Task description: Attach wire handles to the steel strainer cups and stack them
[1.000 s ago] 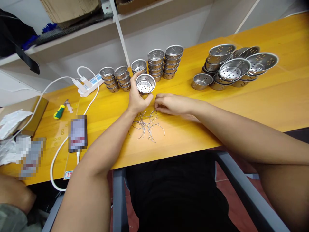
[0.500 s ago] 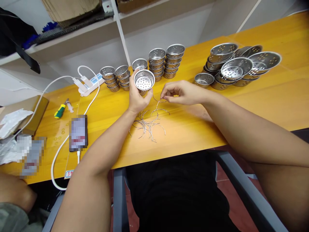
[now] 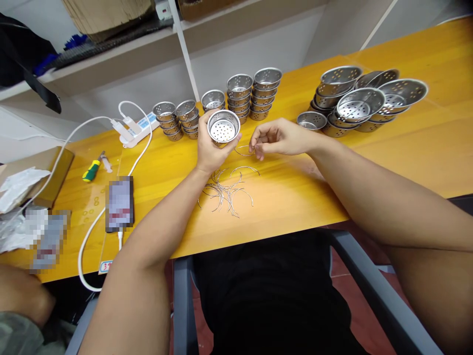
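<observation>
My left hand [image 3: 213, 150] is wrapped round a small perforated metal cup [image 3: 223, 127], its open top tilted toward me. To the right of the cup, my right hand [image 3: 273, 139] has its thumb and fingers closed together in a pinch. A thin curved wire [image 3: 244, 153] reaches left from those fingertips, close to the cup. Below both hands, a loose pile of curved wires [image 3: 225, 191] lies on the yellow table [image 3: 281, 197].
Stacks of metal cups [image 3: 240, 93] stand along the back. Larger cups [image 3: 360, 106] are piled at the right. To the left are a power strip [image 3: 140, 129], a phone [image 3: 120, 203], a green-handled tool [image 3: 91, 170] and a white cable. Another person's arm [image 3: 24, 296] shows lower left.
The cup in my left hand has shifted slightly right and tips more toward me. My right hand has moved a little right, its fingers rearranged, and the wire at its fingertips lies differently.
</observation>
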A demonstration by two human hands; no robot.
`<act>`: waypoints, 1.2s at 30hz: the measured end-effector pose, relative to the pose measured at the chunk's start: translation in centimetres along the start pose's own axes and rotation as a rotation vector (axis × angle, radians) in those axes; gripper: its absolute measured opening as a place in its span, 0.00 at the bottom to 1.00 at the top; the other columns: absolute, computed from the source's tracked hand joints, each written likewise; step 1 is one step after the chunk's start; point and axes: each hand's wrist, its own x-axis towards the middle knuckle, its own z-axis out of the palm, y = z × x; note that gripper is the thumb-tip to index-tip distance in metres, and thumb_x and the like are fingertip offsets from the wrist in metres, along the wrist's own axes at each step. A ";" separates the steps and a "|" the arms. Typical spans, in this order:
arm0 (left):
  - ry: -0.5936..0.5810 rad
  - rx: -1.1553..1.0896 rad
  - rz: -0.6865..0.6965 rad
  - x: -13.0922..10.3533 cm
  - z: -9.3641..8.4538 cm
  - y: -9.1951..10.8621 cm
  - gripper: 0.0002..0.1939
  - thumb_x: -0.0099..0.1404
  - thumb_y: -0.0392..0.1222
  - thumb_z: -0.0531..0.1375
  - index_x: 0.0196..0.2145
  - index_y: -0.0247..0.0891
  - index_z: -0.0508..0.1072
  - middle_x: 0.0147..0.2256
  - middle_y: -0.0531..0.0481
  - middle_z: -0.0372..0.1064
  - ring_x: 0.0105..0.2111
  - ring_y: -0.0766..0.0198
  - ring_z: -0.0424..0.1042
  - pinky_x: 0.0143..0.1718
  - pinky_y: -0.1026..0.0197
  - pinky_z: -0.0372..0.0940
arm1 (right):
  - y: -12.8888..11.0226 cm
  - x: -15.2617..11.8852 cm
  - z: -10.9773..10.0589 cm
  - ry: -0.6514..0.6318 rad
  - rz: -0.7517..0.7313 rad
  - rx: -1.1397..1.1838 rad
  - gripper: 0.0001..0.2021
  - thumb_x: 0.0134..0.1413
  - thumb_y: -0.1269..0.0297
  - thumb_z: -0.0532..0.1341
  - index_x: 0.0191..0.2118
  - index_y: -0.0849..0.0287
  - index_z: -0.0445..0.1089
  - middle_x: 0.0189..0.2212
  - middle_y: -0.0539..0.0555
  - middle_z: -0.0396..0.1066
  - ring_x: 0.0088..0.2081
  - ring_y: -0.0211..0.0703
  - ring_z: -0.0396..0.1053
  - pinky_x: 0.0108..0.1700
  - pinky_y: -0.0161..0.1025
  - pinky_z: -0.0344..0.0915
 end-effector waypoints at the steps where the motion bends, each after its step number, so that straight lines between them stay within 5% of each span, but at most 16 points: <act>1: 0.009 -0.018 -0.025 0.0 0.1 -0.1 0.53 0.72 0.75 0.77 0.80 0.56 0.58 0.69 0.42 0.71 0.75 0.41 0.77 0.84 0.30 0.69 | 0.0 0.0 -0.1 -0.016 -0.005 0.006 0.22 0.61 0.43 0.86 0.42 0.53 0.82 0.33 0.53 0.87 0.33 0.46 0.84 0.42 0.47 0.83; 9: 0.038 -0.001 -0.016 0.3 -0.2 -1.5 0.52 0.69 0.77 0.78 0.78 0.55 0.63 0.68 0.41 0.73 0.74 0.41 0.76 0.84 0.30 0.67 | -1.7 -0.8 1.0 0.006 -0.071 0.003 0.26 0.65 0.37 0.84 0.48 0.58 0.91 0.34 0.54 0.88 0.33 0.45 0.86 0.40 0.43 0.85; 20: -0.043 -0.009 0.002 -0.1 0.7 -0.7 0.51 0.75 0.72 0.76 0.83 0.58 0.57 0.68 0.40 0.74 0.72 0.42 0.80 0.81 0.31 0.72 | -2.1 -0.7 1.3 0.385 -0.118 -0.035 0.28 0.65 0.27 0.80 0.49 0.47 0.86 0.26 0.49 0.78 0.21 0.41 0.67 0.20 0.44 0.68; 29: -0.102 -0.006 0.025 -1.1 1.3 -2.0 0.49 0.74 0.74 0.76 0.78 0.53 0.62 0.66 0.41 0.77 0.69 0.43 0.82 0.78 0.33 0.75 | -1.5 -0.5 1.8 0.495 -0.080 -0.118 0.32 0.69 0.24 0.75 0.58 0.46 0.83 0.28 0.52 0.78 0.27 0.49 0.73 0.28 0.49 0.74; 36: -0.188 0.004 0.015 -0.9 0.9 -0.5 0.49 0.74 0.72 0.78 0.79 0.53 0.64 0.66 0.42 0.79 0.71 0.42 0.81 0.81 0.30 0.72 | -0.8 -0.3 1.9 0.495 -0.093 -0.177 0.28 0.74 0.26 0.71 0.55 0.47 0.83 0.29 0.53 0.77 0.32 0.53 0.76 0.35 0.53 0.78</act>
